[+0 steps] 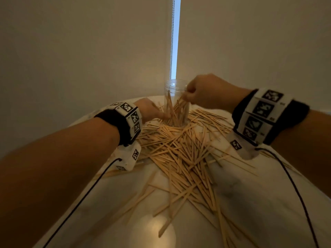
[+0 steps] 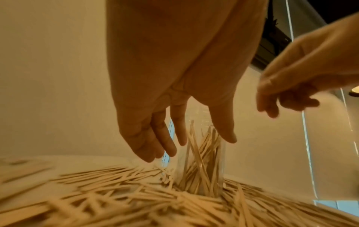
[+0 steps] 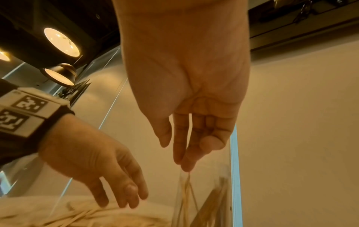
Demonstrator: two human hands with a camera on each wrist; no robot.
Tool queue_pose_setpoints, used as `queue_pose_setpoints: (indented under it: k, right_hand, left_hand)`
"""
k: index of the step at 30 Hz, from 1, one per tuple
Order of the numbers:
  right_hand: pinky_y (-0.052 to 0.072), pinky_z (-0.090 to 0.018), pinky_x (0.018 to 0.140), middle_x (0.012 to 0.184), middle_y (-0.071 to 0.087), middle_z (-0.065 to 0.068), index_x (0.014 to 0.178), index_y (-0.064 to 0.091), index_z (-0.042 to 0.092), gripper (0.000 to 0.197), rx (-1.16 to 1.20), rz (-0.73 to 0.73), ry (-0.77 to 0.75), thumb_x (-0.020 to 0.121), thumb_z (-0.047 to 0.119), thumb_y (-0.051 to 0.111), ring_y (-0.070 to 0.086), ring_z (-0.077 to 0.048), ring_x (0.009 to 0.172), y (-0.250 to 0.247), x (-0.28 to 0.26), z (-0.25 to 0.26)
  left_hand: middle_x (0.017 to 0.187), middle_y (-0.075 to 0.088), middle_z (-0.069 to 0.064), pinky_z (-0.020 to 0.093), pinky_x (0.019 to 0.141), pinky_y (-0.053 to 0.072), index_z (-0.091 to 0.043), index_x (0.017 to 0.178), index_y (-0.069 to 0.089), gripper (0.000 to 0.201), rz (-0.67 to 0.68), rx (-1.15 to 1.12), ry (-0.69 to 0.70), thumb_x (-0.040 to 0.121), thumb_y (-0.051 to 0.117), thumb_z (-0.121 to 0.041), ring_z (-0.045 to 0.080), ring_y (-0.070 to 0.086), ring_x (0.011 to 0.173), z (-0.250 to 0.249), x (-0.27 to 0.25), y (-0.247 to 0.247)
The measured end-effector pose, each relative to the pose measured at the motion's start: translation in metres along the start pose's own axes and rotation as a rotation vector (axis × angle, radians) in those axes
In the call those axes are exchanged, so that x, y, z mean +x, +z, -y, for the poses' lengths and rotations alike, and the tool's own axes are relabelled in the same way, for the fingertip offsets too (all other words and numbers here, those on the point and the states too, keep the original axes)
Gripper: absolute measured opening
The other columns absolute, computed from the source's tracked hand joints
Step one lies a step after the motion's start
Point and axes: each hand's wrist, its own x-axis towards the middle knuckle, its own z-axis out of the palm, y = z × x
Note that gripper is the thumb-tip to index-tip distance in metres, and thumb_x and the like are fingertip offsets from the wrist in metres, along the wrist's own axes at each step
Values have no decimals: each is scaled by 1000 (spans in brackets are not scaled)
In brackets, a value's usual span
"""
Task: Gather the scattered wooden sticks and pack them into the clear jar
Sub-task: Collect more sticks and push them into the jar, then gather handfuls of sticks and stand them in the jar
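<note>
Head view: jar [image 1: 174, 90] stands between both hands, untouched by either grip.

The jar [image 1: 175, 102] stands upright behind the scattered sticks [image 1: 180, 158], some sticks inside it.

One clear jar [image 1: 175, 102] stands in the upper middle of the head view. The wooden sticks [image 1: 180, 158] are too many to count: some stand inside the jar, and far more lie heaped across the middle of the frame on one table [image 1: 250, 203]. Two hands show, the left hand [image 1: 150, 110] and the right hand [image 1: 204, 92]. Three ceiling lamps [image 3: 61, 42] glow at the upper left of the right wrist view.
</note>
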Motion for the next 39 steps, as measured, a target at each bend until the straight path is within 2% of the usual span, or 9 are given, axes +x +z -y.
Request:
queue_pose_setpoints:
  k: [6, 12, 16, 19, 22, 26, 31, 35, 39]
  right_hand:
    - [57, -33, 80, 70, 74, -1, 78, 69, 7, 58, -61, 369, 185, 96, 59, 48, 71, -16, 65, 35, -81, 6]
    - [53, -36, 90, 65, 74, 0, 71, 72, 9, 94, -71, 739, 280, 65, 95, 36, 73, -15, 68, 53, -140, 23]
    - [58, -29, 76, 73, 73, 0, 87, 74, 10, 69, -69, 662, 196, 74, 77, 61, 68, -13, 65, 68, -146, 34]
    - [62, -31, 71, 76, 76, -3, 90, 74, 7, 46, 126, 638, 300, 77, 51, 78, 74, -16, 67, 70, -140, 38]
    - [57, -23, 59, 74, 75, -2, 85, 72, 6, 34, 133, 618, 329, 79, 40, 80, 70, -14, 63, 67, -136, 44]
    - [56, -26, 65, 77, 74, -7, 76, 69, 6, 21, 87, 562, 337, 83, 25, 70, 67, -19, 67, 69, -133, 45]
    - [61, -33, 78, 87, 76, -11, 96, 70, 0, 29, 88, 530, 318, 94, 28, 61, 74, -23, 82, 68, -137, 49]
    - [62, -30, 70, 67, 71, -5, 92, 71, 0, 21, 77, 549, 336, 93, 18, 58, 75, -19, 72, 70, -136, 49]
    - [62, -34, 78, 80, 73, -8, 93, 65, 1, 19, 53, 560, 309, 94, 19, 59, 75, -24, 83, 68, -140, 53]
  left_hand:
    - [90, 74, 8, 28, 69, 53, -9, 93, 72, 45, 173, 75, -120, 77, 80, -50, 17, 64, 75, 46, -95, -19]
    - [92, 76, 4, 31, 72, 61, -10, 106, 72, 60, 510, 429, -287, 69, 84, -56, 16, 65, 71, 78, -189, -18]
    - [105, 75, 9, 20, 57, 53, -9, 110, 72, 40, 452, 577, -172, 85, 76, -40, 14, 64, 68, 79, -199, -2]
    - [104, 75, 3, 26, 68, 57, -9, 105, 75, 19, 307, 591, -91, 93, 61, -8, 13, 65, 72, 76, -185, 4]
    - [97, 73, 6, 34, 79, 56, -6, 95, 73, 22, 182, 615, -23, 97, 59, -23, 22, 66, 88, 71, -169, 17]
    - [66, 54, 2, 29, 60, 41, -12, 67, 52, 54, 156, 597, -17, 86, 64, -61, 18, 52, 65, 52, -162, 40]
    - [109, 71, 8, 36, 88, 54, -6, 113, 69, 40, 212, 561, 20, 87, 74, -36, 24, 64, 101, 36, -157, 51]
    - [69, 55, 1, 30, 68, 48, -10, 71, 57, 26, 203, 618, 36, 89, 70, -22, 19, 56, 70, 28, -156, 52]
    - [69, 46, 0, 28, 57, 43, -13, 72, 47, 29, 194, 663, 3, 91, 67, -21, 18, 51, 67, 28, -159, 53]
